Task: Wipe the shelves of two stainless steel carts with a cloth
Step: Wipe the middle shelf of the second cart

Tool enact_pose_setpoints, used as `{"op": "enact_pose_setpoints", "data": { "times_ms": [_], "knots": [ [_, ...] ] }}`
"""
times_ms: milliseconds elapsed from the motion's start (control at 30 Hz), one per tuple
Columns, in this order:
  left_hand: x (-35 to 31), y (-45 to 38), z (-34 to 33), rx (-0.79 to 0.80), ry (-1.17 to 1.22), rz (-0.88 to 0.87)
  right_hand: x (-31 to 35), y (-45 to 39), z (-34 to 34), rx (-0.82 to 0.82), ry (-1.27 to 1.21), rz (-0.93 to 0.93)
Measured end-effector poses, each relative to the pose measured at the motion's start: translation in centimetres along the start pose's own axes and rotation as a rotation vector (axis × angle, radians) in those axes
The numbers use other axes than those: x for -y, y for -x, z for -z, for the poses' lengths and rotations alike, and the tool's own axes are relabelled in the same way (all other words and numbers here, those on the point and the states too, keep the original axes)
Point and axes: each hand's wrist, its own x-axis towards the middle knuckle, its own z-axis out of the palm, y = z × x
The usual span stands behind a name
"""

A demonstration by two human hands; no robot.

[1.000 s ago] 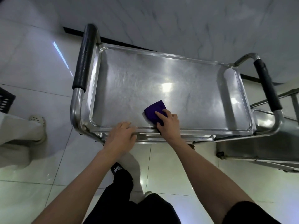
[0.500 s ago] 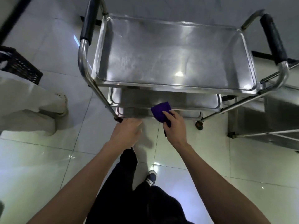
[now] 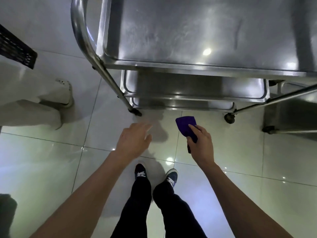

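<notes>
- Head view, looking straight down: glossy pale tiled floor fills the lower frame, with the person's dark trousers and blue sneakers at centre.
- Stainless steel three-tier cart stands ahead; its top shelf shows streaks and light glare, and the middle shelf and bottom shelf show only their front edges beneath it.
- Second stainless steel cart sits just beside it at right, only partly in frame.
- Another person's pale trouser leg and perforated clog stand at left, near a black slatted crate.
- Left hand: released, fingers loosely spread, holding nothing, over the floor short of the cart.
- Right hand: grasping the folded purple cloth, held in the air just before the bottom shelf.
- Judgement: the lower shelves are the step in hand; the next move calls for crouching and passing the cloth under the upper tiers onto a lower tray.
</notes>
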Motion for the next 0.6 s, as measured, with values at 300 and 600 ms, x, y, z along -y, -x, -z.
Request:
{"op": "enact_pose_setpoints", "data": {
  "times_ms": [300, 600],
  "knots": [
    [7.6, -9.4, -5.3, -0.103, -0.075, 0.028, 0.3, -10.0, -9.0, -0.027, -0.105, 0.09],
    [10.6, -19.3, -9.1, -0.346, -0.204, 0.008, 2.1, -21.5, -13.3, -0.18, -0.116, 0.328]
  ]
}}
